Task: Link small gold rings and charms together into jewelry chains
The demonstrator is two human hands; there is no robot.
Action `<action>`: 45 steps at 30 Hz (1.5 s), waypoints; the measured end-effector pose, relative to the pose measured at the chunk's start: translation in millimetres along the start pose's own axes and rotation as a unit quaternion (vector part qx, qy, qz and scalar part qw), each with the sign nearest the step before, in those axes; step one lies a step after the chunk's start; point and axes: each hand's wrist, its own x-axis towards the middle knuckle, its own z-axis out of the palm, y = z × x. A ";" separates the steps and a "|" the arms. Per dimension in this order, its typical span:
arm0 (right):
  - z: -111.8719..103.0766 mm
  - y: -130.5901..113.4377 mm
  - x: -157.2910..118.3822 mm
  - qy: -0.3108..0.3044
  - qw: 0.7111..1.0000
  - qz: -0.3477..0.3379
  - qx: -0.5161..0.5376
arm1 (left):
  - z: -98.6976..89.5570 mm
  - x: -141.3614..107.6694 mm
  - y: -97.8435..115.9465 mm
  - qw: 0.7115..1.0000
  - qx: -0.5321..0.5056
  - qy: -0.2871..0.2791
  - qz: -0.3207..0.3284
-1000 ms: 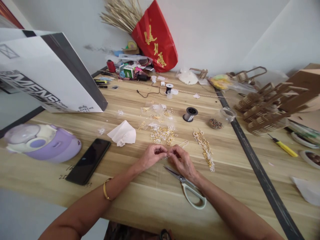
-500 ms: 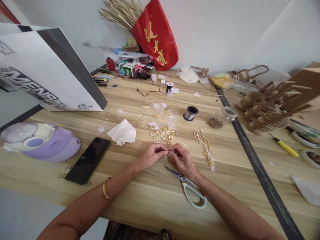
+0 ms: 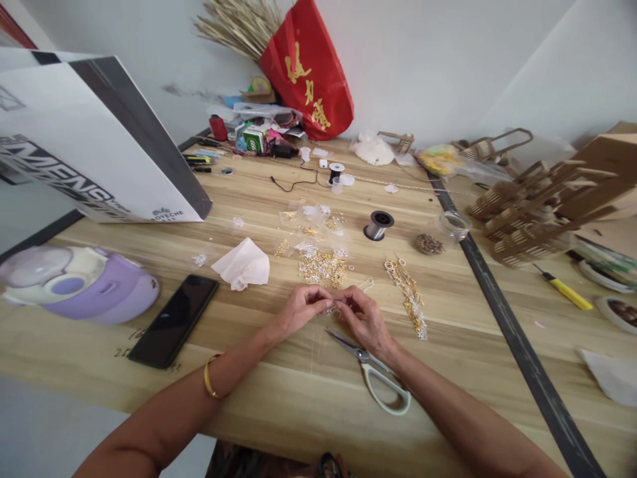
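Observation:
My left hand point(image 3: 302, 309) and my right hand point(image 3: 362, 317) meet over the wooden table, thumbs and fingers pinched together. Between the fingertips is something small and silvery, too tiny to name. Just beyond them lies a pile of gold and silver beads point(image 3: 322, 267). Scissors point(image 3: 371, 372) with pale handles rest beside my right wrist, their blades pointing toward my hands. Right of my right hand, gold and silver chains point(image 3: 408, 299) are laid out in a bundle. A spool of wire point(image 3: 379, 226) stands farther back.
To the left are a black phone point(image 3: 174, 320), a crumpled tissue point(image 3: 242, 264), a purple bottle point(image 3: 99, 285) and a tall white box point(image 3: 99, 146). A clear jar point(image 3: 454, 227), a yellow cutter point(image 3: 567, 292) and small woven baskets point(image 3: 527, 212) stand right. A red bag point(image 3: 313, 79) leans at the back.
Both hands keep their pinch in nearly the same place, with only a slight shift of the fingers. The whole view has moved very slightly.

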 end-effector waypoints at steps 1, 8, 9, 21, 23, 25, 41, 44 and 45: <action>-0.1 0.4 -0.1 0.002 1.000 -0.001 -0.003 | 0.1 -0.2 0.4 1.000 0.000 0.002 0.000; 0.5 1.9 -0.6 0.000 1.000 -0.018 -0.017 | 0.7 0.0 2.6 1.000 -0.009 0.005 -0.004; 0.7 1.7 -0.6 -0.001 1.000 -0.021 -0.019 | 0.7 0.0 2.8 1.000 -0.009 0.004 -0.002; 0.4 1.5 -0.8 -0.004 0.998 -0.027 -0.054 | 0.3 0.6 -2.3 1.000 0.020 0.003 -0.009; 0.1 0.7 -0.7 -0.004 0.998 -0.027 -0.055 | 0.0 1.0 -4.0 1.000 0.022 0.000 -0.006; -0.1 -0.2 -0.7 -0.005 0.998 -0.028 -0.058 | -0.1 1.2 -4.9 1.000 0.022 -0.002 -0.004; 0.4 -0.6 -1.0 -0.015 0.997 -0.036 -0.065 | 2.5 -0.6 1.0 0.996 0.087 0.020 0.025; 0.3 0.1 -1.1 -0.018 0.996 -0.043 -0.076 | 3.0 -1.5 4.6 0.993 0.111 0.026 0.027; 0.3 0.0 -1.2 -0.019 0.996 -0.042 -0.078 | 3.0 -1.6 5.3 0.993 0.112 0.027 0.027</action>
